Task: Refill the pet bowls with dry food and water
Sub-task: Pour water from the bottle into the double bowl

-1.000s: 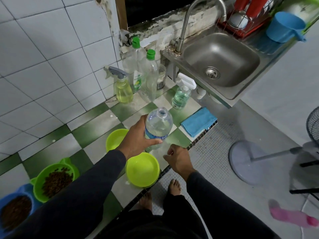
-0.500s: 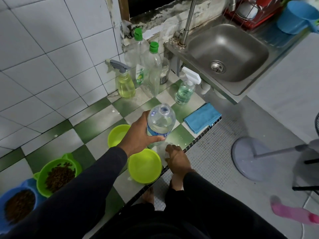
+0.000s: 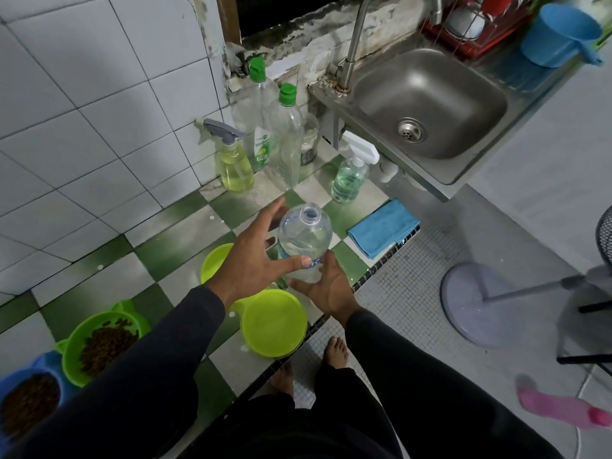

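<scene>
- Reaching forward in dark sleeves, I have my right hand (image 3: 326, 288) under the foot of the water bottle (image 3: 304, 241), fingers loosely spread and touching its clear plastic base.
- My left hand (image 3: 255, 260) is at the bottle's side, fingers splayed apart, thumb across the blue label, the other fingers lifted off behind its shoulder.
- Its mouth is uncapped; it stands upright above the tiled ledge (image 3: 99, 270), a smooth green-and-white check.
- Below my wrists sits one glossy lime round bowl (image 3: 273, 323), a second lime bowl (image 3: 215, 263) partly hidden behind my left hand.
- At near left, a green eared bowl (image 3: 99, 342) and a blue bowl (image 3: 29, 402) hold brown kibble.
- Farther off lie a folded blue cloth (image 3: 384, 231), spray bottles and a steel sink (image 3: 430, 104).
</scene>
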Demonstrator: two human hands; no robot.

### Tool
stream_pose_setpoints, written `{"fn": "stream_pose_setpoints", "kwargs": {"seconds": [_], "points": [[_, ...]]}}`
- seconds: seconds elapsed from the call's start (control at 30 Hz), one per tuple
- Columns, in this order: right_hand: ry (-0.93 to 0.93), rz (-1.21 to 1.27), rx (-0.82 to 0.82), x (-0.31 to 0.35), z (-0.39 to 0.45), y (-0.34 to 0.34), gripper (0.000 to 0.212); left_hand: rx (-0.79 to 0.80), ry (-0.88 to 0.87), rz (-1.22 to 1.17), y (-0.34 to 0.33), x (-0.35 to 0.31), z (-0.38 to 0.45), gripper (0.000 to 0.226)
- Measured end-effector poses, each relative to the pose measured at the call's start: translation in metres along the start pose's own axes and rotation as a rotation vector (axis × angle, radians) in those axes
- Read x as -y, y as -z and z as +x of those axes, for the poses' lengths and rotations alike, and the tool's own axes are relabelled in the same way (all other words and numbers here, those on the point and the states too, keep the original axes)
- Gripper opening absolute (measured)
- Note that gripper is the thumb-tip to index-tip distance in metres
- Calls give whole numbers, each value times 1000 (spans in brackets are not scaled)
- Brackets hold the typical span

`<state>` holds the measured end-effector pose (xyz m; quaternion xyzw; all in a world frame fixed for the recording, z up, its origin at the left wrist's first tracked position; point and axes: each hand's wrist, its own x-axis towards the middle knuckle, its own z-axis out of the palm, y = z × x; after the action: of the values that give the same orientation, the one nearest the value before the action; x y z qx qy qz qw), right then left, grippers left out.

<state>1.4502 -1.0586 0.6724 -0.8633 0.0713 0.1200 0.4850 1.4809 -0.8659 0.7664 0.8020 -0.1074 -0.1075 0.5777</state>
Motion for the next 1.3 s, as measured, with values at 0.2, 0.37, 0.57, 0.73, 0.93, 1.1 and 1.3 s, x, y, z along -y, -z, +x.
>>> {"fn": "stream_pose_setpoints", "kwargs": {"seconds": [0.2,0.37,0.57,0.73,0.93,1.1,1.3], "points": [[177,376,52,26,5,7,47,-40,-145,-16,-3,-19,1,78],[57,247,16,3,12,-2,80,-69,-160,-64,-3,-23,5,66],[35,200,-16,0,20,-5,78,-70,-129,-139,-1,-24,8,64],[33,168,-31,3,19,-6,80,-69,-107,-176,0,-25,7,66],[42,148,-34,6,15,-3,79,-88,-109,-204,1,-29,3,69],[72,130,-50,12,1,4,79,-107,-141,-222,1,-36,-9,64],[146,116,-77,23,-23,24,71,-146,-209,-232,-5,-62,-28,59]]}}
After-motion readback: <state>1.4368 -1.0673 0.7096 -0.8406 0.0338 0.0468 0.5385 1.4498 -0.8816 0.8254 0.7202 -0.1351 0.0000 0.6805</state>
